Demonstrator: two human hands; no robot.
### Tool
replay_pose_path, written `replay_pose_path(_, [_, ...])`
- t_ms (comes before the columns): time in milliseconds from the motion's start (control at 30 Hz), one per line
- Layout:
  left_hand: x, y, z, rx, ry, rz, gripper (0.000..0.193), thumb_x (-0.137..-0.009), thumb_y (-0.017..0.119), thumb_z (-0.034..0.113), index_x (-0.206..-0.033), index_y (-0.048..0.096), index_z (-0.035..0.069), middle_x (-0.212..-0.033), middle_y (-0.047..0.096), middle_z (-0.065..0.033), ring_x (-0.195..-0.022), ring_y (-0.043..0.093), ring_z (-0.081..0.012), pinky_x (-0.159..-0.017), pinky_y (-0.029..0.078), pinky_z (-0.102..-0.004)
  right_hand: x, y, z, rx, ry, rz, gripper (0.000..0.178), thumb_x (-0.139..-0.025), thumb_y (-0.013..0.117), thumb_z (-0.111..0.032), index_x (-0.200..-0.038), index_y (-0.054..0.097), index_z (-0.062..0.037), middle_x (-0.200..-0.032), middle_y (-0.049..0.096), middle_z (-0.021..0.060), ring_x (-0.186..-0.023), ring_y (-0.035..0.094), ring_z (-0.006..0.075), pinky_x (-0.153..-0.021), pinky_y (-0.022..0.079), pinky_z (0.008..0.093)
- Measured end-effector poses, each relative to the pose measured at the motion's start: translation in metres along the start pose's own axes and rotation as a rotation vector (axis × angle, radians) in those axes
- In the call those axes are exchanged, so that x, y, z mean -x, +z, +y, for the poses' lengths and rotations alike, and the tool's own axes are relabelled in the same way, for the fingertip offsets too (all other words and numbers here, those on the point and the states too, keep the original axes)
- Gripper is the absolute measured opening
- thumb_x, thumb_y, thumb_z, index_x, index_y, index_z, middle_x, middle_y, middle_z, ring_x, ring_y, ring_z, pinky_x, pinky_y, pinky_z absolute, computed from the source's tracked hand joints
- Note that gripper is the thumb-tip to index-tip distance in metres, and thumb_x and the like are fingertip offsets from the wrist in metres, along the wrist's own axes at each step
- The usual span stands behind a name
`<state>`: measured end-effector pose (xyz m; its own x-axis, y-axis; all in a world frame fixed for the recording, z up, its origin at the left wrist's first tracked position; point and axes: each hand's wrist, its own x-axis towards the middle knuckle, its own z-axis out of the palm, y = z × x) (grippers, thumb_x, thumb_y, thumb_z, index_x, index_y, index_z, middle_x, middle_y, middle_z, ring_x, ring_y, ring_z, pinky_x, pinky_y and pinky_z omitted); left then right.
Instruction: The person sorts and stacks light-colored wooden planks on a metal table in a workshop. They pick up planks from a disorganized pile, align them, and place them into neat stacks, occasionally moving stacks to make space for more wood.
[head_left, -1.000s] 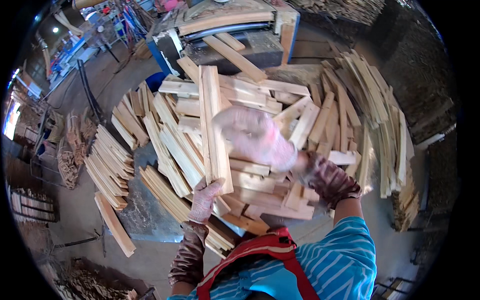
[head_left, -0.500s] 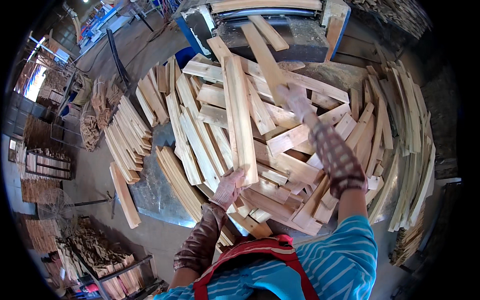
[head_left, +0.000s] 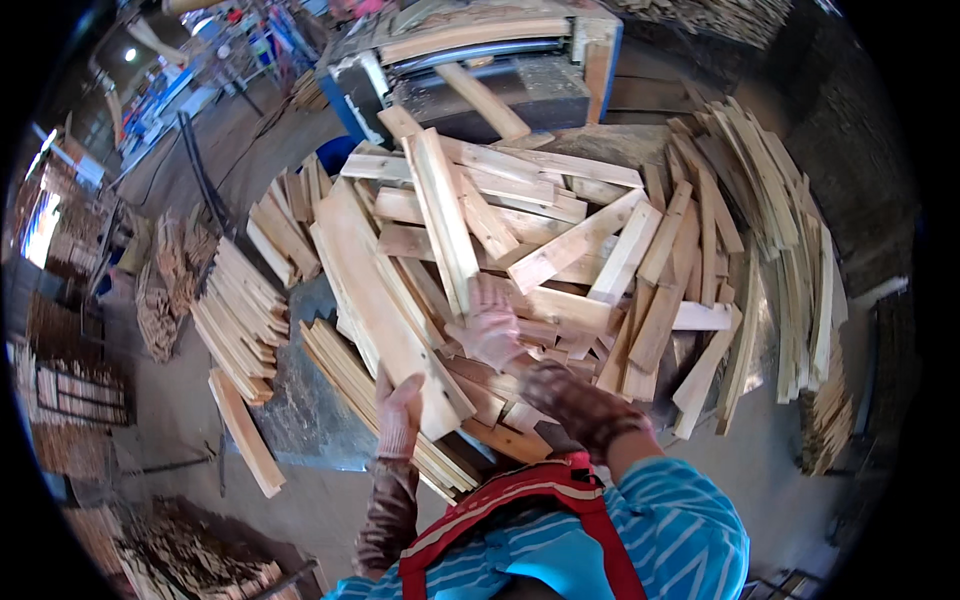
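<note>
My left hand [head_left: 400, 415], in a pale glove, grips the near end of a wide wooden board [head_left: 375, 300]. The board slants away from me over other boards on the left of the pile. My right hand [head_left: 492, 328], gloved and slightly blurred, is at the near end of a narrower wooden board [head_left: 440, 215], its fingers over that end. This second board points away from me across the middle of the pile. Many loose boards [head_left: 575, 245] lie crisscrossed beneath and right of my hands.
A machine with a roller slot [head_left: 480, 75] stands beyond the pile, a single board [head_left: 485, 102] sticking out of it. Board stacks [head_left: 235, 325] line the left side, and more [head_left: 790, 210] stand at the right. A metal tabletop [head_left: 310, 425] shows at the left.
My right hand has come back from far over the pile, where it held a board, to the middle board's near end. My left hand has left that end and moved left to the wide board.
</note>
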<state>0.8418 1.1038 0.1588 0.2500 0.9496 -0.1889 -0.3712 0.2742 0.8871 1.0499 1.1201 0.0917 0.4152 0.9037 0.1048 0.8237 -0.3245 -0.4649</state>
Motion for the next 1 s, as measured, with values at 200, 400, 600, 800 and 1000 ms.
replay_pose_path(200, [0.065, -0.131, 0.006, -0.152, 0.096, 0.19, 0.071, -0.082, 0.057, -0.007, -0.15, 0.039, -0.001, -0.135, 0.057, -0.0144, -0.112, 0.061, -0.0247, -0.096, 0.052, -0.035, -0.003, -0.037, -0.036, -0.213, 0.258, -0.215, 0.103, -0.074, 0.074, -0.029, -0.16, 0.021, -0.0077, -0.163, 0.022, 0.0239, -0.133, 0.048, 0.0401, -0.106, 0.047, 0.045])
replay_pose_path(400, [0.115, -0.252, -0.089, -0.186, 0.185, 0.477, 0.076, -0.079, 0.051, -0.012, -0.153, 0.036, -0.001, -0.137, 0.056, -0.0139, -0.113, 0.061, -0.0253, -0.095, 0.051, -0.0326, 0.068, -0.087, 0.077, -0.571, -0.027, 0.347, 0.093, -0.073, 0.075, -0.011, -0.156, 0.033, -0.0051, -0.14, 0.052, 0.0201, -0.122, 0.058, 0.0306, -0.102, 0.052, 0.041])
replay_pose_path(600, [0.132, -0.238, -0.111, -0.187, -0.037, 0.433, 0.075, -0.079, 0.05, -0.014, -0.151, 0.039, -0.001, -0.125, 0.062, -0.01, -0.101, 0.065, -0.0215, -0.081, 0.056, -0.0305, 0.041, -0.255, 0.362, 0.312, -0.106, 0.669, 0.087, -0.068, 0.076, -0.004, -0.149, 0.045, -0.0088, -0.149, 0.048, 0.0237, -0.134, 0.05, 0.0432, -0.11, 0.045, 0.0477])
replay_pose_path(800, [0.122, -0.175, -0.067, -0.33, -0.051, 0.731, 0.032, -0.092, 0.054, 0.001, -0.123, 0.061, 0.004, -0.091, 0.064, -0.0014, -0.076, 0.062, -0.0133, -0.061, 0.051, -0.0276, -0.145, -0.341, 0.305, 0.449, 0.153, 0.287, 0.064, -0.088, 0.06, -0.016, -0.15, 0.046, -0.0096, -0.156, 0.044, 0.0138, -0.143, 0.042, 0.0327, -0.117, 0.035, 0.0395])
replay_pose_path(1000, [0.104, -0.151, -0.027, -0.351, -0.035, 0.716, 0.061, -0.081, 0.057, -0.004, -0.142, 0.054, 0.002, -0.122, 0.066, -0.0079, -0.104, 0.064, -0.0185, -0.089, 0.051, -0.0309, -0.293, -0.146, 0.198, -0.206, -0.211, -0.061, 0.073, -0.088, 0.069, -0.027, -0.15, 0.041, -0.0004, -0.152, 0.046, 0.0197, -0.136, 0.049, 0.036, -0.113, 0.04, 0.0402])
